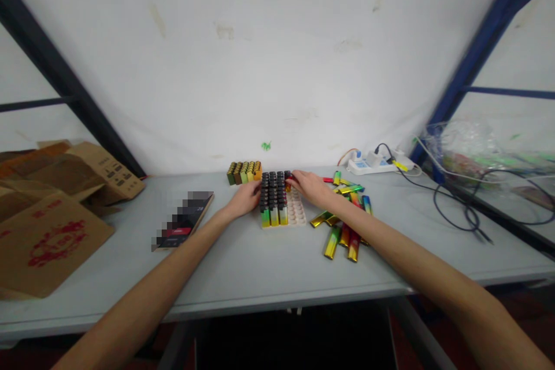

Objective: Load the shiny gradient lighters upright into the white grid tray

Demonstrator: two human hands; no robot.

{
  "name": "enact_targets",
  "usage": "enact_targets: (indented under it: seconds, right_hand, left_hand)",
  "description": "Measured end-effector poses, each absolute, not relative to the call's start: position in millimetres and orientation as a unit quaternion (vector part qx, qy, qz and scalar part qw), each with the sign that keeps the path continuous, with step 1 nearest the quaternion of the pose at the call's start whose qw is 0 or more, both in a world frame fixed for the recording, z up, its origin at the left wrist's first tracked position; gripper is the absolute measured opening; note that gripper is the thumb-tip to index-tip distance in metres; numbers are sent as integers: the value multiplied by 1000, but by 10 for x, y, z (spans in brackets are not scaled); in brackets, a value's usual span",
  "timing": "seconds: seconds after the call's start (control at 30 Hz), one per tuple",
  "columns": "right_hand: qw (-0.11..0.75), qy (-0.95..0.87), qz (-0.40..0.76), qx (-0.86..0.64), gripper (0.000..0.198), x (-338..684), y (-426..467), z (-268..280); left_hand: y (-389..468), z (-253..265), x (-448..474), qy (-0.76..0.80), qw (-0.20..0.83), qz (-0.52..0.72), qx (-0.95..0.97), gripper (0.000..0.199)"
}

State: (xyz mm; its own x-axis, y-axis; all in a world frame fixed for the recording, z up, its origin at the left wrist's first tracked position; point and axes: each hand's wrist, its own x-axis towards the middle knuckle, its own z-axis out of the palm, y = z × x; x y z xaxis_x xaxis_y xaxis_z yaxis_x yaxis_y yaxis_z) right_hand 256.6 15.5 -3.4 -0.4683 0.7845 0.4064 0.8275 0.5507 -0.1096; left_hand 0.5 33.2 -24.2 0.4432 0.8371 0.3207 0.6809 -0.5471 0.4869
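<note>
Upright lighters (274, 196) with black tops and shiny green, yellow and silver bodies fill the left columns of a white tray with round holes (298, 215). My left hand (245, 198) is curled against the left side of this block, its fingertips partly hidden behind the lighters. At the tray's back right, my right hand (310, 187) has its fingers closed on a reddish lighter (288, 181) standing in a column right of the full ones. Several shiny loose pieces (333, 241) in green, gold, red and blue lie in a pile under and beside my right forearm.
Behind my left hand stands a group of yellow-green pieces (244, 172). A phone (186, 221) lies left, near cardboard boxes (56, 237). A power strip (379, 165), black cable (470, 214) and clear plastic bag (463, 144) are on the right. The table's front edge (286, 306) is near me.
</note>
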Motion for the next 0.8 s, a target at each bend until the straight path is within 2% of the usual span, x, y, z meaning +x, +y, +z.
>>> enact_targets:
  seconds: [0.23,0.57,0.8]
  right_hand:
    - [189,-871,-24,-453,29,2614,210,-1]
    - [154,-882,-26,-445,33,2676,273,47]
    - [129,-875,-81,-460,39,2644,221,62]
  left_hand:
    - [330,-239,9,457,137,259,840,32]
    - [332,-250,7,453,142,263,840,32]
    - [336,-255,7,459,139,263,838,32]
